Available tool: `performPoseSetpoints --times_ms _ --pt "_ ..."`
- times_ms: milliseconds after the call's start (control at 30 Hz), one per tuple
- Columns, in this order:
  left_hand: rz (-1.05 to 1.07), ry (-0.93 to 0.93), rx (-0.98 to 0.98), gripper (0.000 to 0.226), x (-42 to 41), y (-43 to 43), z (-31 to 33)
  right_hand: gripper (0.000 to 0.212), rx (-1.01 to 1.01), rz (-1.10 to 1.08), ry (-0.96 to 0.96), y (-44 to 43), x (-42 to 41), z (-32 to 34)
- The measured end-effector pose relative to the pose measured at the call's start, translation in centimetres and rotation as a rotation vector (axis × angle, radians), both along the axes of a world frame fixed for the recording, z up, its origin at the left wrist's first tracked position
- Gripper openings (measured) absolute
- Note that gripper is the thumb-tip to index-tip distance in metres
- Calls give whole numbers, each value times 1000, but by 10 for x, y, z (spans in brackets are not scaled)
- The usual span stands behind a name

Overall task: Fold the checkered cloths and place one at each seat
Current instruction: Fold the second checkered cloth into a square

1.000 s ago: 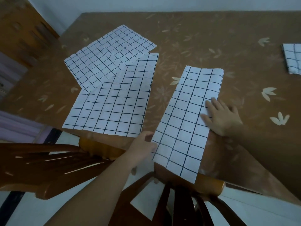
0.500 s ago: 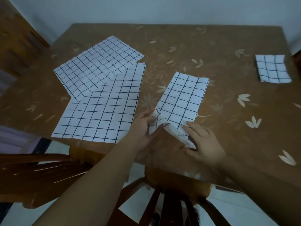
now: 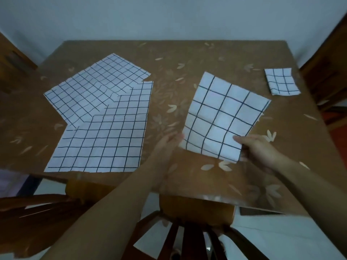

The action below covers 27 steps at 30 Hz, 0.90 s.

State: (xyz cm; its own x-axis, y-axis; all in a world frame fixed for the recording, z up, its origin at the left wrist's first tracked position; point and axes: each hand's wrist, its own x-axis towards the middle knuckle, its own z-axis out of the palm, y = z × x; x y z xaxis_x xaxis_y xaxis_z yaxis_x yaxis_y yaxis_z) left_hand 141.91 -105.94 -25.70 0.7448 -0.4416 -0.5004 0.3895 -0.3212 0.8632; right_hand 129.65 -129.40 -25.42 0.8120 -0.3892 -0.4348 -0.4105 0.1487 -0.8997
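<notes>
Holds folded checkered cloth [image 3: 223, 117] raised above table [image 3: 187, 53], right of centre. Pinches near-right corner with right hand [image 3: 262, 151], thumb on top; grips near-left edge with left hand [image 3: 167, 145], blurred. At left, flat and overlapping: nearer unfolded cloth [image 3: 101, 143], farther unfolded cloth [image 3: 97, 85]. Far right: small folded cloth [image 3: 281, 81].

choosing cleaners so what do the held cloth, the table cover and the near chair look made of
Held cloth: thin matte woven fabric, perhaps cotton; it creases and sags softly. Table cover: glossy plastic or vinyl, probably; its near edge reflects light. Near chair: varnished wood, seemingly; orange-brown with a sheen.
</notes>
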Motion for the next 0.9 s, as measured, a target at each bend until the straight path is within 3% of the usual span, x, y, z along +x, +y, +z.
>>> performPoseSetpoints --times_ms 100,167,267,367,467,533,733,900 --pt "-204 -47 119 51 -9 -10 -15 31 32 73 99 -6 -16 -14" --pt "-270 0 145 28 -18 -14 -22 28 14 37 155 -4 -27 -23" --pt "-292 6 191 25 -26 -13 -39 25 32 -42 152 5 -40 -31" --pt "-209 -4 196 43 -25 -10 -50 22 -5 -40 130 16 -57 -38" --pt "-196 -29 209 56 -27 -5 -48 62 -66 103 152 24 -73 -48" --pt "-238 -46 230 62 -29 -2 -49 77 -115 137 191 29 -79 -55" --pt "-405 -210 306 59 -40 -1 -51 54 -254 33 224 34 -78 -56" --pt "-352 -387 327 56 -43 -9 -56 52 -353 -41 180 32 -71 -57"
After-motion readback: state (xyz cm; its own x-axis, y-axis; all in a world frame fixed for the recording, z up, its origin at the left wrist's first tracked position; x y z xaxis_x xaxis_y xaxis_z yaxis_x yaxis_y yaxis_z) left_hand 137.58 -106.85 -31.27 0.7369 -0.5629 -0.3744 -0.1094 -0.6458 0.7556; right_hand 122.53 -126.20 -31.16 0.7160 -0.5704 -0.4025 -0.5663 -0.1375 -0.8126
